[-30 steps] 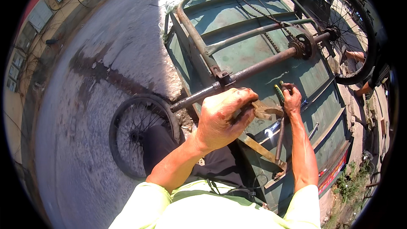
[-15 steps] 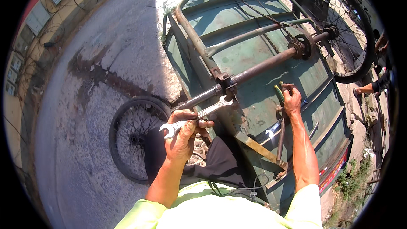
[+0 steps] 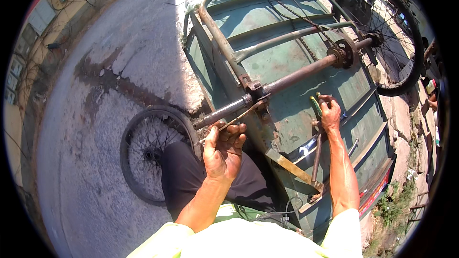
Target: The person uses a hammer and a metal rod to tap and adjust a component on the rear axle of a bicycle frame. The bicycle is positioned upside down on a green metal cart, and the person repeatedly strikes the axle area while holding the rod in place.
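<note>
My left hand (image 3: 222, 155) is turned palm up with its fingers curled round an open-end wrench (image 3: 245, 114). The wrench shows edge-on as a thin bar, its far end at the bracket (image 3: 256, 88) on the axle tube (image 3: 299, 74). My right hand (image 3: 329, 113) is closed on a green and yellow tool, apparently pliers by its handles (image 3: 315, 105), over the green metal panel. Its jaws cannot be made out. Below the right hand lies a rusty hammer-like bar (image 3: 317, 157), beside a second wrench (image 3: 307, 148).
The green cart body (image 3: 287, 100) lies tipped with its frame exposed. A spoked wheel (image 3: 409, 43) stands at far right, and another wheel (image 3: 125, 153) is at the axle's left end. A chain (image 3: 291, 14) runs to the sprocket (image 3: 342, 53). A yellowish bar (image 3: 291, 168) crosses the near edge.
My left hand has rolled palm up, turning the wrench from flat to edge-on, and sits slightly further right. My right hand stays nearly in place.
</note>
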Demonstrator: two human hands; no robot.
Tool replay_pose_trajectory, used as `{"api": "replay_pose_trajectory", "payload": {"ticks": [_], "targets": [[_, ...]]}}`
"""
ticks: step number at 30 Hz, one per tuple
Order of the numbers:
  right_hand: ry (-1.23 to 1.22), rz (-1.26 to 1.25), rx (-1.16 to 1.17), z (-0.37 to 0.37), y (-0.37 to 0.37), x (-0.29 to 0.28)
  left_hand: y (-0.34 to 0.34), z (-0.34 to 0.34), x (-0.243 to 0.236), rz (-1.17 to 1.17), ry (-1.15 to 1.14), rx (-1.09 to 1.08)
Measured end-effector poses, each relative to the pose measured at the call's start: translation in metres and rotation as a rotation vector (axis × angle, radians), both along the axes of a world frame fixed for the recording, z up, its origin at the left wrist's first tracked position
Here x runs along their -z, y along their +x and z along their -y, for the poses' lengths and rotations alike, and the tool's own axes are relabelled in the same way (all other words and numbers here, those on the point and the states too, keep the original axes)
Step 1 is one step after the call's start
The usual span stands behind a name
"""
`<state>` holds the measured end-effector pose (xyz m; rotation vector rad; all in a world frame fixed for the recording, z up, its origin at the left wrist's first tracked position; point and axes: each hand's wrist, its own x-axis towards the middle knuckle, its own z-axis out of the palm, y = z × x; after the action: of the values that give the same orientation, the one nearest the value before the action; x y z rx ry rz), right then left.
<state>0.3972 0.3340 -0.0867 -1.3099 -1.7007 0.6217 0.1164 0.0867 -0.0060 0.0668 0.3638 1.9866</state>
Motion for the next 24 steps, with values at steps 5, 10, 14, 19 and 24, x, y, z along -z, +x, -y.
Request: {"api": "replay_pose_trajectory", "payload": {"ticks": [5,10,14,19,24], "targets": [[-0.022,-0.019,-0.007,0.000,-0.001,-0.001,-0.002,-0.006,0.015,0.249,0.014,0.095],[-0.036,-0.012,-0.017,-0.001,0.001,0.000,-0.003,-0.015,0.024,0.292,0.066,0.121],[-0.072,-0.059,-0.025,-0.001,0.000,0.000,0.001,-0.017,0.031,0.332,0.107,0.128],[-0.032,-0.059,-0.028,-0.005,0.002,0.004,0.006,-0.013,0.003,-0.052,0.050,-0.038],[-0.067,-0.018,-0.011,0.003,-0.002,-0.005,0.008,-0.010,0.004,0.150,0.015,0.010]]}}
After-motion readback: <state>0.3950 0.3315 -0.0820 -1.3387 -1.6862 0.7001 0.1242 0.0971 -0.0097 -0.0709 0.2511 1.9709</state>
